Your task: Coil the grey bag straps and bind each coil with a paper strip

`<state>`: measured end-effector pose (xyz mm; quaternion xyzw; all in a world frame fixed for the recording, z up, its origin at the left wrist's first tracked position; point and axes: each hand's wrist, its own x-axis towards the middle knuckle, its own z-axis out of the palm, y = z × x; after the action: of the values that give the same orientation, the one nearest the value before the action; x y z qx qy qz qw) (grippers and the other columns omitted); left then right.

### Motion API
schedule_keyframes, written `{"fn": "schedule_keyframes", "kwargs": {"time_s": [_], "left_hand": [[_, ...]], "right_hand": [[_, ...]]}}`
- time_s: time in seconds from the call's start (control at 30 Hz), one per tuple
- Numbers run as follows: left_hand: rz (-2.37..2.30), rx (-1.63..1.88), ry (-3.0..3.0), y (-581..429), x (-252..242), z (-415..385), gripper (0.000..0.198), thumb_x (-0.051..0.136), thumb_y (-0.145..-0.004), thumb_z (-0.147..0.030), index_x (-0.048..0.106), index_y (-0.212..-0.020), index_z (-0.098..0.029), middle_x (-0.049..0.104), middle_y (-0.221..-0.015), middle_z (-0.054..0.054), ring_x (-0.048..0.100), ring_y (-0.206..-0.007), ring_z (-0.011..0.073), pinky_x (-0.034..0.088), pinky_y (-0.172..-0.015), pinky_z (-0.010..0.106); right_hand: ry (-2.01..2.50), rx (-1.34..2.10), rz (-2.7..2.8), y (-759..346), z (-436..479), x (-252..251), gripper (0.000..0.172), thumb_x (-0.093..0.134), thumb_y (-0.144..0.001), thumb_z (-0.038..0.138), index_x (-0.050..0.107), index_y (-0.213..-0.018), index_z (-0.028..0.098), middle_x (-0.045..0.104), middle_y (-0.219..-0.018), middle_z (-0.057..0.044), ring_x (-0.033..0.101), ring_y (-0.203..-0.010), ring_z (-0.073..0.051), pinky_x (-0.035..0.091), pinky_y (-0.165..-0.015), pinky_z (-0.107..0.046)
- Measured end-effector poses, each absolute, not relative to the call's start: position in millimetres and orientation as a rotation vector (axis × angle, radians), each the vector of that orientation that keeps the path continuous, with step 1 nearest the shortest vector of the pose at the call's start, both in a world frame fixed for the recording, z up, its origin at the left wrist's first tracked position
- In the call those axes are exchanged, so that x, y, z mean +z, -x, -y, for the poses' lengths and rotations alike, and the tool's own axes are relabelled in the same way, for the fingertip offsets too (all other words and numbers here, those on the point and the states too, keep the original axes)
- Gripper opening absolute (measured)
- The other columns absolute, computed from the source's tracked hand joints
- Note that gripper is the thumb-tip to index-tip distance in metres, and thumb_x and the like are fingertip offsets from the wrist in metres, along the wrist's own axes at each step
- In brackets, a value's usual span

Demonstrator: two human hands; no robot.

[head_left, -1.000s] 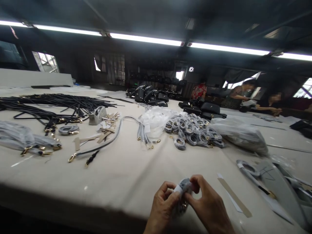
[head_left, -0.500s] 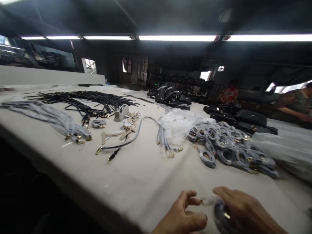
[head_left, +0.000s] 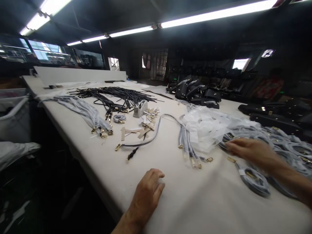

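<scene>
My right hand (head_left: 251, 151) lies spread over a heap of coiled grey straps with gold clips (head_left: 285, 146), and it holds nothing. Just below it, a single bagged grey coil (head_left: 254, 182) rests on the cream table (head_left: 195, 198), its gold clip pointing toward my fingers. My left hand (head_left: 146, 198) rests empty on the table near the front edge, fingers lightly curled. Between my hands lies a bundle of thin grey straps with gold clasps (head_left: 188, 149), partly against a crumpled clear plastic bag (head_left: 207, 130).
Farther left lie a long dark strap with a gold clip (head_left: 138, 141), a tape dispenser (head_left: 140, 109), cardboard scraps (head_left: 143, 125), a black strap mass (head_left: 114, 96) and bagged grey straps (head_left: 83, 110). Black handbags (head_left: 195, 94) stand beyond. A white bin (head_left: 14, 120) sits below the left table edge.
My hands have moved apart. The grey coil held at my right hand now lies on the table. My right hand has reached over the heap, and the view has swung left.
</scene>
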<state>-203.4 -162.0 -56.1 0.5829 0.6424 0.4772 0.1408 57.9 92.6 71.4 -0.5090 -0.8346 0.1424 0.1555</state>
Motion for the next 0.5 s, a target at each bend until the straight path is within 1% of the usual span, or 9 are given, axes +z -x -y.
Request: {"fn": "schedule_keyframes", "kwargs": {"time_s": [0.03, 0.07, 0.13, 0.2, 0.27, 0.3, 0.33, 0.4, 0.5], "left_hand": [[-1.885, 1.369, -1.75, 206, -61, 163, 0.025, 0.049, -0.088, -0.008, 0.06, -0.106, -0.021, 0.064, -0.111, 0.007, 0.06, -0.106, 0.0225, 0.05, -0.093, 0.038], [-1.907, 1.357, -1.81, 207, -65, 163, 0.025, 0.048, -0.088, -0.007, 0.061, -0.104, -0.021, 0.064, -0.109, 0.008, 0.06, -0.103, 0.0227, 0.051, -0.091, 0.038], [-1.943, 1.327, -1.902, 207, -70, 162, 0.024, 0.047, -0.087, -0.006, 0.061, -0.101, -0.021, 0.065, -0.105, 0.008, 0.062, -0.097, 0.0233, 0.053, -0.086, 0.038], [-1.977, 1.297, -1.957, 205, -72, 160, 0.024, 0.047, -0.086, -0.005, 0.061, -0.097, -0.02, 0.065, -0.099, 0.008, 0.062, -0.091, 0.0238, 0.054, -0.082, 0.039], [-1.996, 1.286, -1.973, 203, -73, 158, 0.023, 0.046, -0.085, -0.005, 0.061, -0.094, -0.02, 0.065, -0.096, 0.008, 0.061, -0.089, 0.0243, 0.054, -0.08, 0.039], [-1.998, 1.293, -1.973, 203, -74, 158, 0.022, 0.046, -0.085, -0.005, 0.061, -0.093, -0.02, 0.065, -0.096, 0.008, 0.061, -0.088, 0.0244, 0.053, -0.079, 0.04], [-1.995, 1.301, -1.972, 203, -74, 158, 0.022, 0.046, -0.085, -0.005, 0.061, -0.092, -0.02, 0.065, -0.096, 0.008, 0.061, -0.088, 0.0244, 0.053, -0.079, 0.04], [-1.986, 1.316, -1.965, 204, -74, 158, 0.021, 0.046, -0.084, -0.005, 0.06, -0.091, -0.02, 0.065, -0.096, 0.008, 0.061, -0.087, 0.0243, 0.054, -0.078, 0.04], [-1.974, 1.321, -1.938, 204, -71, 159, 0.022, 0.048, -0.083, -0.004, 0.061, -0.089, -0.019, 0.066, -0.094, 0.007, 0.062, -0.086, 0.0239, 0.054, -0.079, 0.041]], "right_hand": [[1.49, 0.482, 2.449, -35, -89, 63, 0.032, 0.057, -0.091, 0.044, 0.073, -0.075, 0.021, 0.072, -0.069, -0.006, 0.066, -0.064, -0.018, 0.048, -0.063, -0.028], [1.469, 0.546, 2.512, -11, -84, 53, 0.036, 0.057, -0.088, 0.047, 0.072, -0.068, 0.02, 0.071, -0.065, -0.005, 0.067, -0.063, -0.018, 0.047, -0.062, -0.027], [1.475, 0.536, 2.548, 34, -76, 30, 0.04, 0.056, -0.086, 0.052, 0.07, -0.066, 0.02, 0.071, -0.064, -0.005, 0.067, -0.066, -0.019, 0.045, -0.062, -0.027], [1.54, 0.462, 2.542, 67, -72, 10, 0.035, 0.062, -0.08, 0.05, 0.069, -0.065, 0.019, 0.072, -0.07, -0.009, 0.068, -0.074, -0.024, 0.043, -0.064, -0.029], [1.623, 0.409, 2.517, 83, -74, -3, 0.027, 0.07, -0.075, 0.041, 0.066, -0.062, 0.017, 0.071, -0.076, -0.013, 0.067, -0.081, -0.029, 0.042, -0.065, -0.032], [1.656, 0.408, 2.505, 86, -77, -6, 0.024, 0.072, -0.073, 0.036, 0.064, -0.061, 0.017, 0.07, -0.076, -0.013, 0.067, -0.083, -0.029, 0.042, -0.066, -0.033], [1.677, 0.429, 2.493, 86, -80, -9, 0.022, 0.073, -0.073, 0.033, 0.063, -0.062, 0.017, 0.069, -0.076, -0.012, 0.066, -0.082, -0.028, 0.043, -0.067, -0.033], [1.683, 0.528, 2.465, 80, -87, -10, 0.02, 0.072, -0.075, 0.03, 0.06, -0.066, 0.017, 0.066, -0.071, -0.004, 0.064, -0.074, -0.021, 0.044, -0.065, -0.031], [1.617, 0.726, 2.367, 67, -88, -5, 0.021, 0.065, -0.081, 0.029, 0.054, -0.067, 0.018, 0.055, -0.059, 0.004, 0.056, -0.058, -0.014, 0.042, -0.056, -0.026]]}}
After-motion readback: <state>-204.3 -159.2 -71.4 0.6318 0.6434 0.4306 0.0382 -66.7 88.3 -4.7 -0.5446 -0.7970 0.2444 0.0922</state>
